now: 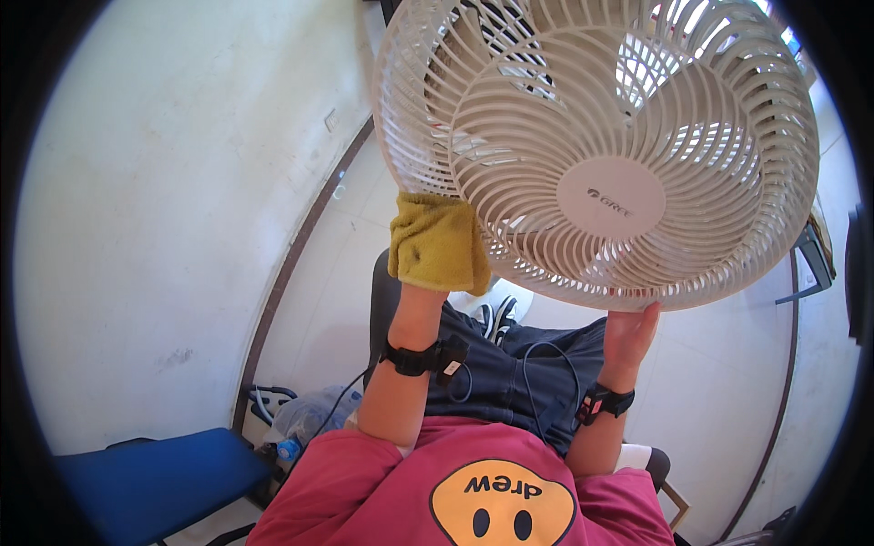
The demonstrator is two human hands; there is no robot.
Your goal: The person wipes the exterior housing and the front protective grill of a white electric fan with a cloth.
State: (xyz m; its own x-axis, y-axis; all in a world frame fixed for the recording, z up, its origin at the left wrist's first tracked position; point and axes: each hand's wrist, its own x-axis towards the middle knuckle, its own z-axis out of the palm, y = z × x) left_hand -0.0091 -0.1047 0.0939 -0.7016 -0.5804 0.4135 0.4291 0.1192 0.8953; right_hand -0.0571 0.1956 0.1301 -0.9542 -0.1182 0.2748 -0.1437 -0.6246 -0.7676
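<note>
A GREE electric fan head (610, 198), with a pale plastic spiral grille and broad blades behind it, fills the upper right. My left hand (423, 299) is at its lower left rim, wrapped in a mustard-yellow terry cloth (437, 242); the fingers are hidden under the cloth, which touches the grille's edge. Under the bottom rim, my right hand (631, 334) holds the fan head, the thumb upright against the outer edge and the other fingers partly hidden behind the grille. Dust or dark marks show on the blades, and a small dark stain on the cloth.
A white wall (171, 205) with a brown skirting strip runs along the left. At lower left stand a blue seat (164, 478) and a clear plastic bag (311, 413). Cables hang from black bands on both wrists. A grey-blue frame (812, 263) stands at the right.
</note>
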